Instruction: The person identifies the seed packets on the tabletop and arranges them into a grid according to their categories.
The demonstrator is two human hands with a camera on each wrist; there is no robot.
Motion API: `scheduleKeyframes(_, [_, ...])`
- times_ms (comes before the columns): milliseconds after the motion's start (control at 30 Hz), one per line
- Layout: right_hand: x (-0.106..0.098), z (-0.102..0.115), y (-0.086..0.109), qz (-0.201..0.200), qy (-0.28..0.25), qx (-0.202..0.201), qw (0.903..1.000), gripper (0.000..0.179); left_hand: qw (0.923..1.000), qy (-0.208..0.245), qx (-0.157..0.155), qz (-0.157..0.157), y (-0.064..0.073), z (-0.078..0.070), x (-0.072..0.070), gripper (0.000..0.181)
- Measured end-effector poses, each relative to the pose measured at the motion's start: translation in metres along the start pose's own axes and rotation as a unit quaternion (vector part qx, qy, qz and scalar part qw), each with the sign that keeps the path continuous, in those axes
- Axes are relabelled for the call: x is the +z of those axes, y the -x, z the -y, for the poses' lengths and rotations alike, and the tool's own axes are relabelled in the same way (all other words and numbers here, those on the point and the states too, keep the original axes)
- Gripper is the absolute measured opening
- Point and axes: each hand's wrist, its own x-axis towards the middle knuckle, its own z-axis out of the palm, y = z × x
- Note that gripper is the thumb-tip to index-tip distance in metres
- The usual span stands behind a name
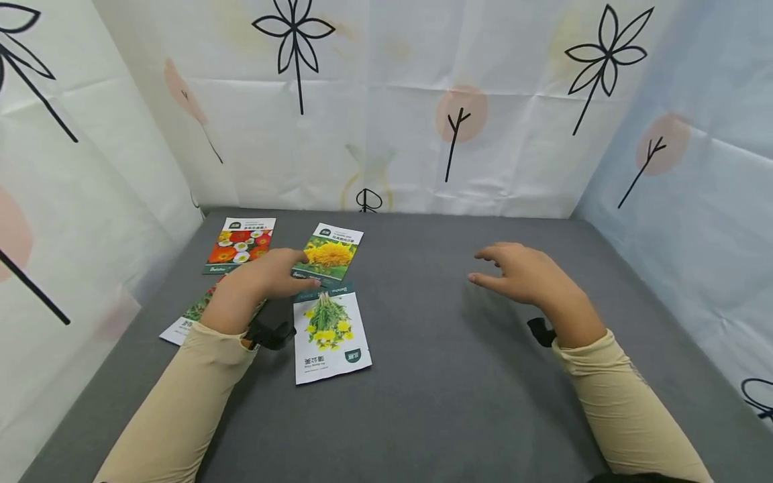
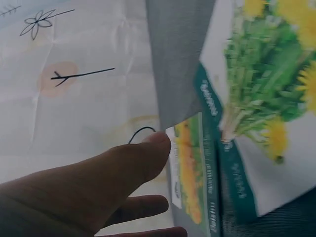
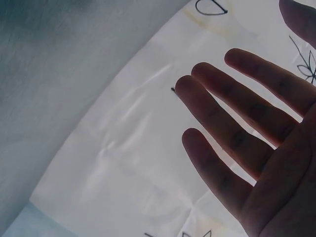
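My left hand (image 1: 261, 280) hovers over the left side of the grey table with its fingers loosely extended, holding nothing. Just past its fingertips lies a flower seed packet (image 1: 329, 253) with a large yellow bloom. Nearer to me, a white seed packet (image 1: 329, 335) printed with a yellow-flowered green bunch lies with its green band away from me, close by the thumb. In the left wrist view, thumb and fingers (image 2: 143, 163) stand apart beside both packets. On the right, my right hand (image 1: 524, 275) hangs above the table, fingers spread in the right wrist view (image 3: 237, 118).
A packet with red, orange and white flowers (image 1: 241, 245) lies at the back left. Another packet (image 1: 180, 330) is partly hidden under the left wrist and forearm. White cloth walls (image 1: 386, 127) with line-drawn flowers rise around the grey table (image 1: 423, 389).
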Motion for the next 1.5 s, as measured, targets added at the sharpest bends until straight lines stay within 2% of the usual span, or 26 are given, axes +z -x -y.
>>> scheduleKeyframes(233, [0.006,0.017,-0.006,-0.005,0.003,-0.022,0.9998,0.056,0.9996,-0.017,0.018,0.011,0.005,0.011,0.011,0.073])
scheduleKeyframes(400, [0.007,0.031,-0.012,-0.007,-0.008,-0.039,0.9992,0.054,0.9993,-0.025,0.026,-0.005,0.013,0.021,0.013,0.071])
scheduleKeyframes(567, [0.009,0.047,-0.019,-0.002,-0.013,-0.058,0.9982,0.052,0.9995,-0.010,0.025,-0.019,0.026,0.031,0.015,0.070])
scheduleKeyframes(867, [0.012,0.079,-0.035,-0.037,-0.006,-0.120,0.9920,0.049,0.9984,-0.018,0.041,-0.034,0.039,0.045,0.015,0.070])
scheduleKeyframes(1067, [0.019,0.102,-0.043,-0.027,-0.005,-0.146,0.9888,0.056,0.9986,-0.004,0.036,-0.037,0.051,0.054,0.022,0.071])
scheduleKeyframes(1233, [0.027,0.118,-0.048,-0.004,-0.009,-0.167,0.9859,0.059,0.9976,0.010,0.048,-0.049,0.057,0.067,0.027,0.070])
scheduleKeyframes(1500, [0.032,0.138,-0.057,0.024,-0.014,-0.188,0.9818,0.061,0.9955,0.002,0.069,-0.064,0.056,0.075,0.019,0.057])
